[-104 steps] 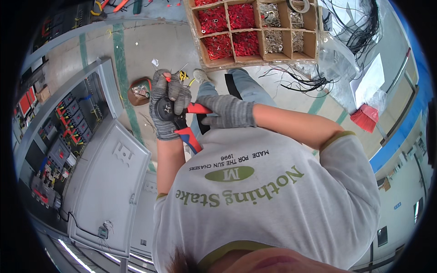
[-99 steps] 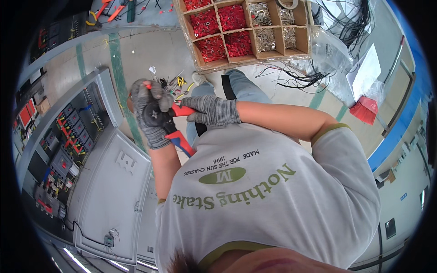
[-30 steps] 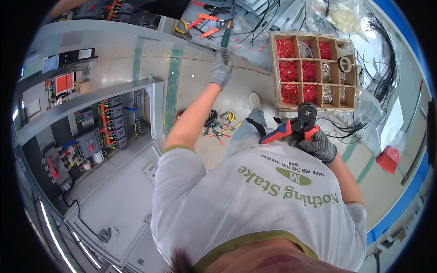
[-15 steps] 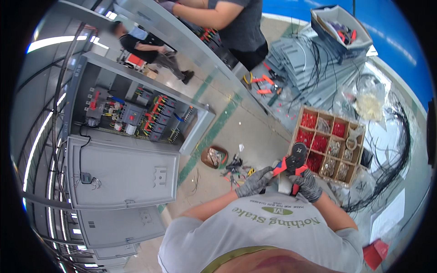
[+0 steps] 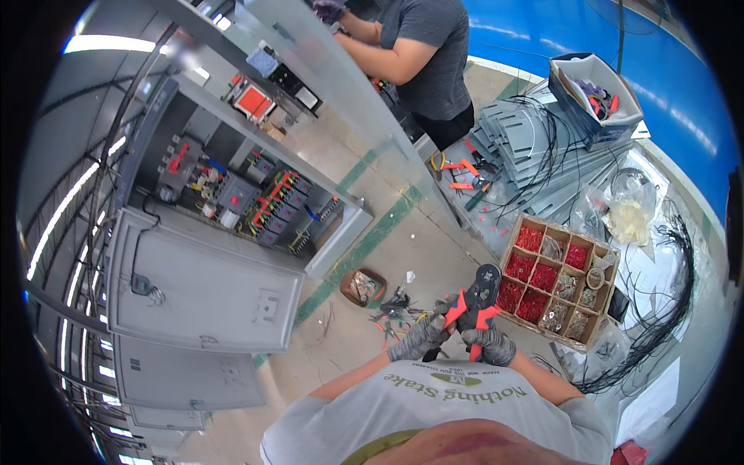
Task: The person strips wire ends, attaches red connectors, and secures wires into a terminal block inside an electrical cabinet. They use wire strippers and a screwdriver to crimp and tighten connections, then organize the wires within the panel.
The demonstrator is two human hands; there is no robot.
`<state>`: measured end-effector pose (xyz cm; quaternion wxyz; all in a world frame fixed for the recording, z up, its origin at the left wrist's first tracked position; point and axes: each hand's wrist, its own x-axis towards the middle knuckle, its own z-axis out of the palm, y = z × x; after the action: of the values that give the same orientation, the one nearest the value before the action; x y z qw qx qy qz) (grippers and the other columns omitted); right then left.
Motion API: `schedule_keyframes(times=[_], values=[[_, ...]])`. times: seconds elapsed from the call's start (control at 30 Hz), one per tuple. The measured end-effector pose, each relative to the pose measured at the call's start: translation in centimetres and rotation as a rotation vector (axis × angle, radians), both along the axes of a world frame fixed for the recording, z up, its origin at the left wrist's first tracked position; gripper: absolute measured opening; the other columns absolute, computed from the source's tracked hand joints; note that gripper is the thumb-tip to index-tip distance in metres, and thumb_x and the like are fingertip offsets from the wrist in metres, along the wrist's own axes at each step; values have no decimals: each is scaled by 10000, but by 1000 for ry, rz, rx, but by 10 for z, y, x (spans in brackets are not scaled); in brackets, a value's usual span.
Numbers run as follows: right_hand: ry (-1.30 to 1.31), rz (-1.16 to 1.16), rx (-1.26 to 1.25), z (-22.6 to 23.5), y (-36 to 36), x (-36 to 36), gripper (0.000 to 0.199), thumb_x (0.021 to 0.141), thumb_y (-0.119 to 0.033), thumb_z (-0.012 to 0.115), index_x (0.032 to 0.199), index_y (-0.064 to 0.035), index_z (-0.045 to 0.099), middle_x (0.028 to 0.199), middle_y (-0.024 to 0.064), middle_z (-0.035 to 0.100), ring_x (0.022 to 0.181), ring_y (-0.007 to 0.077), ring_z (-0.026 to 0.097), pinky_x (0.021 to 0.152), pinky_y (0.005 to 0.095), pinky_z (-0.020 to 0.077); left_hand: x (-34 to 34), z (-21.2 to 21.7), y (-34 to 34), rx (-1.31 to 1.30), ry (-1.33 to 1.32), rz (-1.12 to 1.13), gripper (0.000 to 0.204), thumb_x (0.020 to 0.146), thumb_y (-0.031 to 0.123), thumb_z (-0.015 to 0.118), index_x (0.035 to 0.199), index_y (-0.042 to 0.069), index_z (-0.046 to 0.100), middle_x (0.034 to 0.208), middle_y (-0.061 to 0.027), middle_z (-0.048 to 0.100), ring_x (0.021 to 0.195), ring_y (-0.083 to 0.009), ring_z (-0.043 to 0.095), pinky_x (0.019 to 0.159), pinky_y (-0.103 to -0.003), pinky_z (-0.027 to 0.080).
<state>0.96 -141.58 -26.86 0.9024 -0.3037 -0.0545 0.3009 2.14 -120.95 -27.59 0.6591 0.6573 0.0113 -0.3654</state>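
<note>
In front of my chest I hold crimping pliers (image 5: 487,284) with a dark round head and red handles. My left hand (image 5: 422,338), in a grey glove, is closed around the left handle. My right hand (image 5: 491,346), gloved the same way, grips the right handle. The handles are spread apart, and the head points away from me. Whether anything sits in the jaws is too small to tell. Just right of the pliers stands a divided cardboard box (image 5: 505,311) holding red and silvery small parts in its compartments.
Left stands a grey electrical cabinet (image 5: 341,246) with its door (image 5: 205,283) swung open. Tools (image 5: 399,306) and a small bin (image 5: 363,287) lie ahead on the floor. Grey slotted panels (image 5: 515,147), black wires (image 5: 670,325) and a box (image 5: 597,128) are at right. A co-worker (image 5: 426,70) stands beyond.
My hands and the pliers have moved left, away from the divided box. A pale object by my right hand no longer shows. The walking person at far left has gone from sight. The view has shifted.
</note>
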Motion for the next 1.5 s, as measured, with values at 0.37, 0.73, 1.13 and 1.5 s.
schedule_keyframes(times=[0.37, 0.73, 1.13, 1.5], values=[[-150, -14, -96, -11, 143, 23, 710, 742, -174, 689, 1358, 1, 382, 1290, 131, 514, 1199, 270, 501, 1060, 405, 347, -57, -13, 140, 22, -224, 506, 386, 1005, 360, 398, 917, 47, 607, 645, 26, 479, 567, -57, 415, 515, -210, 344], [-88, 483, -152, -31, 424, -78, 800, 698, -228, 751, 1365, -40, 352, 1266, 134, 516, 1194, 318, 503, 1026, 473, 389, -175, -4, 407, -54, -398, 835, 333, 907, 257, 588, 1142, 26, 535, 1022, -31, 578, 975, -122, 519, 882, -269, 428], [-566, 1271, -219, -36, 601, -88, 659, 818, -316, 687, 1344, -16, 426, 1293, 88, 523, 1211, 184, 464, 1036, 325, 352, -217, 24, 542, -32, -394, 1011, 360, 908, 403, 565, 947, 45, 550, 845, -6, 533, 815, -90, 486, 760, -250, 429], [-197, 1356, -79, -9, 796, -93, 797, 745, -226, 733, 1391, -11, 320, 1357, 150, 467, 1268, 256, 444, 1083, 364, 325, -236, 7, 736, 104, -510, 1270, 419, 990, 400, 421, 1068, 27, 597, 921, -32, 610, 839, -96, 540, 797, -265, 454]])
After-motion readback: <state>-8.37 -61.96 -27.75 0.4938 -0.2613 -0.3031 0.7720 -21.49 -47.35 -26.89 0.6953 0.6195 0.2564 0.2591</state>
